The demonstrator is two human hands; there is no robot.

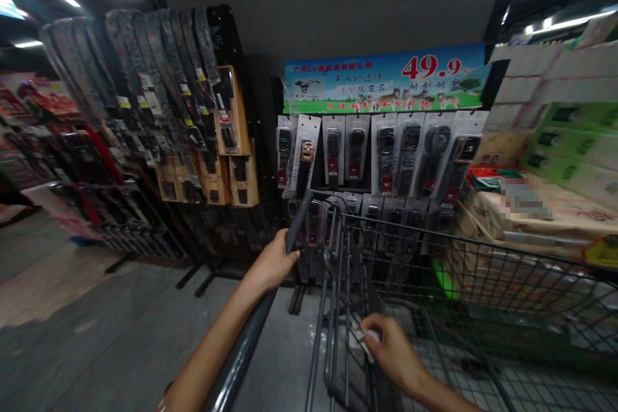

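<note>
My left hand [280,259] is wrapped round the grey handle bar [251,325] of a wire shopping cart [521,270]. Over the cart's near end, beside the folded wire frame [335,309], is my right hand [393,351], its thumb and fingers pinched on a small white piece [367,338]. What kind of thing the white piece is, I cannot make out; it looks like crumpled paper or tissue. The cart's wire basket stretches off to the right.
Ahead, packaged belts [386,154] hang in rows under a blue price sign [386,80]. More plastic-wrapped belts [159,71] and wooden boxes [232,116] fill a rack on the left. Stacked packs [541,212] stand beyond the cart on the right. Grey floor [145,335] lies at left.
</note>
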